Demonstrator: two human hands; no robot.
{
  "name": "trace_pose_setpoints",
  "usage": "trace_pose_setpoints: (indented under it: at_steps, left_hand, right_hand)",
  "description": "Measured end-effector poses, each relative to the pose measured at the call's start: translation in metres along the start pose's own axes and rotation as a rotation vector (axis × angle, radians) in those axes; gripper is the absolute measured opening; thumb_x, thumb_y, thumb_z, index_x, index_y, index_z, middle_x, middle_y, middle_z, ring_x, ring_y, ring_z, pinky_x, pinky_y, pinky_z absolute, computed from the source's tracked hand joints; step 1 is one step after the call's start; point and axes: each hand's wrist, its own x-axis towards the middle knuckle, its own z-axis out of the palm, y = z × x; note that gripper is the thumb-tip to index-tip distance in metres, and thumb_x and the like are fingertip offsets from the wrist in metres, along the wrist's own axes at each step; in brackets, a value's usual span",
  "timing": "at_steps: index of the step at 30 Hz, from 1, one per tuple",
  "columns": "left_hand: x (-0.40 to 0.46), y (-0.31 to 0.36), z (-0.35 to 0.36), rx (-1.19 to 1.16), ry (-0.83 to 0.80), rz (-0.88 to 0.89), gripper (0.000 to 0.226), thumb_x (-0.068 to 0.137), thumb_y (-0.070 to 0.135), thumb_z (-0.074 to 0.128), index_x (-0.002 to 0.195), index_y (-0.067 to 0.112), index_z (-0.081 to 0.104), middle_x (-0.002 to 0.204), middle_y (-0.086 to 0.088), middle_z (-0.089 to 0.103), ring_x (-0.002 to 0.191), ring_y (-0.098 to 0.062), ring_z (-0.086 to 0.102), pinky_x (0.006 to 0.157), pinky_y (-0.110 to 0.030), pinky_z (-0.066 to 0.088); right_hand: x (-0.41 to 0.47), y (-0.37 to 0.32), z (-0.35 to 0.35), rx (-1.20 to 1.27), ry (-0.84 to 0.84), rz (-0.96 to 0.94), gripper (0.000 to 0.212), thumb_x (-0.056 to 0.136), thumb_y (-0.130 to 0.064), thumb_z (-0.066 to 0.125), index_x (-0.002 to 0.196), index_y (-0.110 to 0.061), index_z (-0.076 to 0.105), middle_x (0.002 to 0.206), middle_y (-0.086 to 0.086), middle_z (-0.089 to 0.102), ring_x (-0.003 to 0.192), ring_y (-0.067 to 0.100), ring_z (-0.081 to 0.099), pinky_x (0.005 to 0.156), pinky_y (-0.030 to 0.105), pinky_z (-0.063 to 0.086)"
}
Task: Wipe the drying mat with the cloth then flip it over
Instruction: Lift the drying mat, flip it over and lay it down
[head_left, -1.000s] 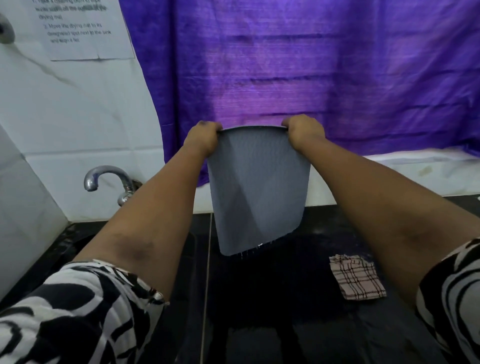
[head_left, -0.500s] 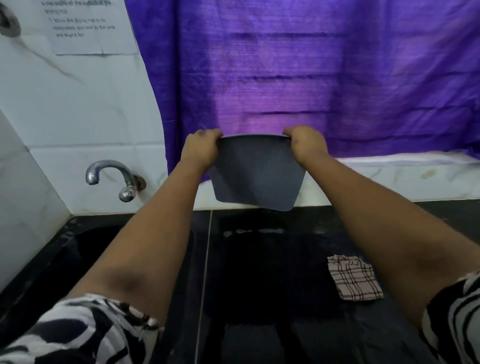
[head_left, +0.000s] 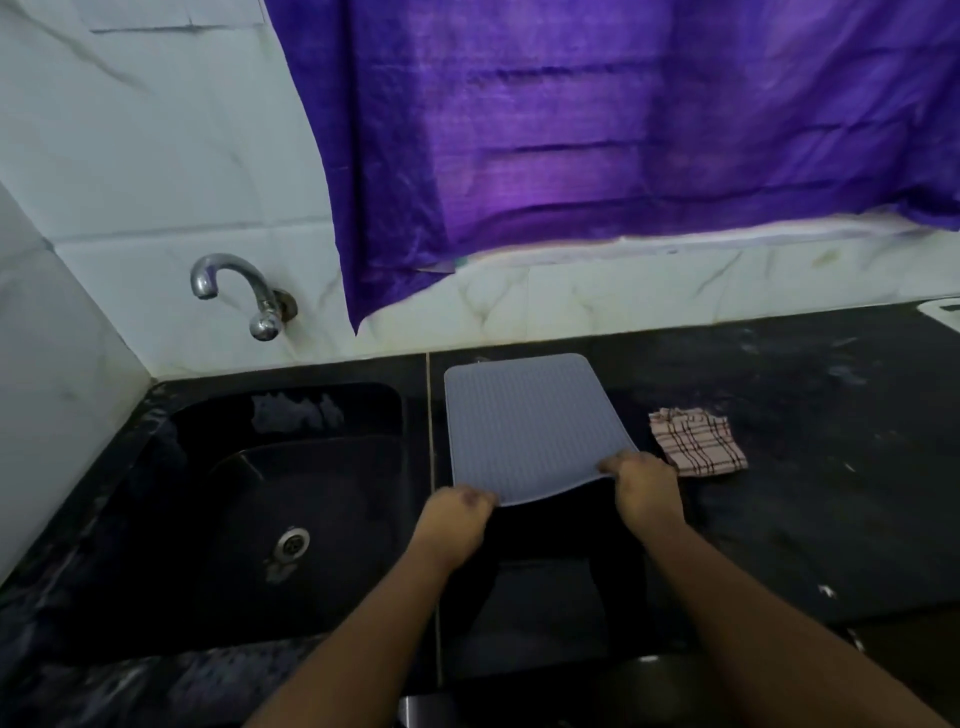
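The grey ribbed drying mat (head_left: 530, 421) lies on the black counter (head_left: 810, 415), its far edge near the back wall. Its near edge is lifted slightly off the counter. My left hand (head_left: 457, 512) grips the mat's near left corner. My right hand (head_left: 641, 480) grips the near right corner. The checked cloth (head_left: 696, 440) lies folded on the counter just right of the mat, touching neither hand.
A black sink (head_left: 270, 499) with a drain sits left of the mat. A chrome tap (head_left: 244, 291) sticks out of the white tiled wall. A purple curtain (head_left: 623, 130) hangs behind the counter.
The mat was held up in the air in front of the curtain. Both hands have brought it down and toward me, and it now lies on the counter.
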Motion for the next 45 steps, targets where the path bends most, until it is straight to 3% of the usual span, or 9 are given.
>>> trace_pose_setpoints:
  at_steps: [5, 8, 11, 13, 17, 27, 34, 45]
  left_hand:
    - [-0.033, 0.022, 0.018, -0.039, -0.070, 0.014, 0.027, 0.094, 0.013, 0.044, 0.119, 0.014, 0.056, 0.115, -0.009, 0.064, 0.108, -0.027, 0.059, 0.090, -0.038, 0.049]
    - [-0.046, 0.033, 0.023, -0.065, -0.105, -0.040, 0.025, 0.100, 0.017, 0.039, 0.118, 0.015, 0.056, 0.115, -0.008, 0.063, 0.114, -0.029, 0.058, 0.094, -0.037, 0.048]
    - [-0.054, 0.045, 0.027, -0.009, -0.122, -0.066, 0.047, 0.100, 0.003, 0.032, 0.147, 0.001, 0.026, 0.149, -0.023, 0.035, 0.131, -0.034, 0.045, 0.103, -0.046, 0.043]
    - [-0.061, 0.053, 0.030, 0.071, -0.127, -0.083, 0.052, 0.100, -0.002, 0.030, 0.149, -0.005, 0.014, 0.155, -0.028, 0.021, 0.140, -0.037, 0.033, 0.105, -0.048, 0.042]
    - [-0.073, 0.064, 0.041, 0.110, -0.147, -0.137, 0.054, 0.101, -0.004, 0.027, 0.150, -0.006, 0.006, 0.157, -0.029, 0.011, 0.146, -0.038, 0.018, 0.113, -0.044, 0.032]
    - [-0.085, 0.081, 0.042, 0.128, -0.174, -0.209, 0.055, 0.102, 0.000, 0.027, 0.151, -0.003, 0.004, 0.159, -0.025, 0.009, 0.148, -0.033, 0.017, 0.115, -0.041, 0.030]
    - [-0.085, 0.086, 0.040, 0.262, -0.234, -0.214, 0.055, 0.102, 0.008, 0.029, 0.151, -0.004, 0.007, 0.158, -0.024, 0.016, 0.147, -0.033, 0.018, 0.122, -0.047, 0.004]
    - [-0.087, 0.086, 0.035, 0.211, -0.196, -0.236, 0.057, 0.102, 0.013, 0.028, 0.153, 0.003, 0.006, 0.159, -0.017, 0.018, 0.149, -0.029, 0.013, 0.120, -0.051, -0.004]
  right_hand:
    - [-0.040, 0.015, 0.027, 0.050, -0.030, -0.028, 0.045, 0.087, -0.001, 0.047, 0.127, -0.017, 0.060, 0.133, 0.004, 0.060, 0.120, 0.025, 0.055, 0.107, 0.034, 0.038]
    - [-0.051, 0.023, 0.035, -0.037, -0.057, -0.078, 0.050, 0.089, -0.004, 0.044, 0.136, -0.021, 0.050, 0.143, 0.002, 0.050, 0.131, 0.023, 0.045, 0.114, 0.033, 0.026]
    - [-0.058, 0.028, 0.034, -0.088, -0.178, -0.114, 0.058, 0.092, -0.001, 0.042, 0.146, -0.022, 0.034, 0.155, 0.001, 0.033, 0.144, 0.021, 0.026, 0.119, 0.036, 0.011]
    - [-0.063, 0.030, 0.036, -0.099, -0.202, -0.117, 0.062, 0.092, 0.002, 0.040, 0.149, -0.019, 0.025, 0.158, 0.003, 0.025, 0.145, 0.021, 0.022, 0.120, 0.037, 0.011]
    - [-0.076, 0.035, 0.044, -0.188, -0.279, -0.138, 0.067, 0.093, 0.003, 0.038, 0.150, -0.009, 0.005, 0.161, 0.011, 0.007, 0.147, 0.024, 0.015, 0.120, 0.036, 0.011]
    - [-0.087, 0.040, 0.047, -0.257, -0.359, -0.127, 0.073, 0.092, 0.004, 0.041, 0.150, -0.008, -0.002, 0.161, 0.012, 0.001, 0.149, 0.026, 0.003, 0.119, 0.036, 0.001]
    - [-0.088, 0.040, 0.042, -0.225, -0.464, -0.120, 0.078, 0.091, 0.008, 0.042, 0.150, -0.009, -0.007, 0.161, 0.011, -0.008, 0.149, 0.025, -0.005, 0.119, 0.035, 0.002]
    - [-0.091, 0.032, 0.022, -0.137, -0.503, -0.108, 0.083, 0.090, 0.008, 0.045, 0.150, -0.014, -0.008, 0.161, 0.008, -0.006, 0.149, 0.024, -0.004, 0.121, 0.038, 0.003]
